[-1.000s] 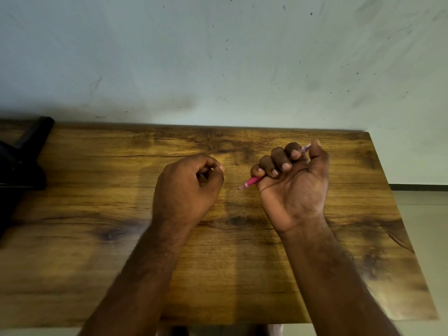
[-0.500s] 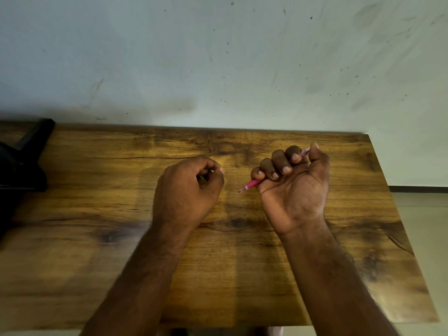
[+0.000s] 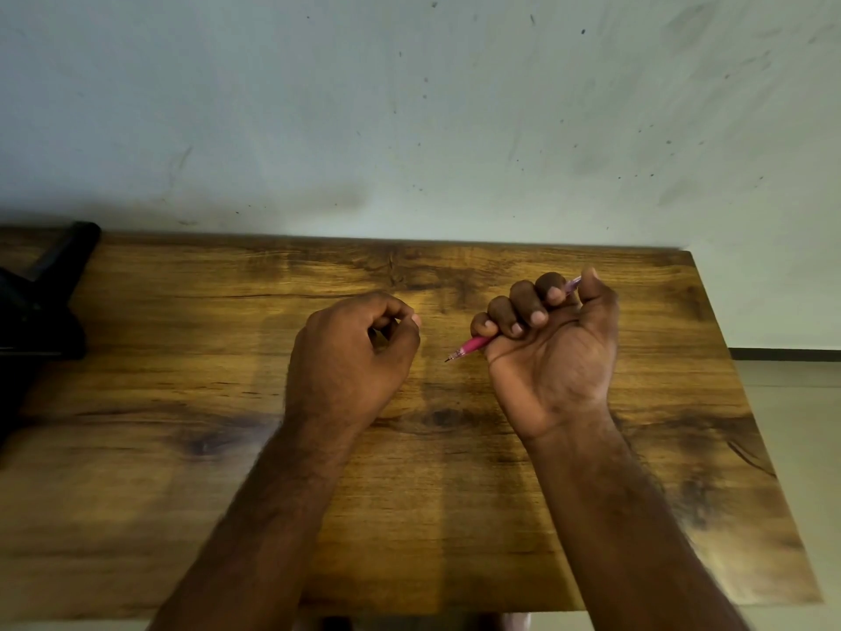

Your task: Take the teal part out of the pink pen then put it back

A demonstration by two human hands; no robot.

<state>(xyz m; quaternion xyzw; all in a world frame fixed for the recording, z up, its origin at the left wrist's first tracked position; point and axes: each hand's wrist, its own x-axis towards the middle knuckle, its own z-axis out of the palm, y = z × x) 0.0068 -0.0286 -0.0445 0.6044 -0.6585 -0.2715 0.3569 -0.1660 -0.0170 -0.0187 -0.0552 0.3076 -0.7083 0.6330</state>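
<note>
My right hand (image 3: 553,357) grips the pink pen (image 3: 473,344) in a fist, palm turned up, just above the wooden table (image 3: 182,448). The pen's tip points left toward my left hand, and its pale purple rear end sticks out between index finger and thumb. My left hand (image 3: 350,357) is a short gap to the left of the tip, fingers curled with thumb against index finger. Nothing shows between those fingers. No teal part is visible; most of the pen's barrel is hidden inside my right fist.
A black object (image 3: 36,321) lies at the table's far left edge. A pale wall stands right behind the table. The table's right edge (image 3: 746,403) borders a light floor.
Both hands stay almost where they were. The pen's tip has dipped very slightly lower in my right fist.
</note>
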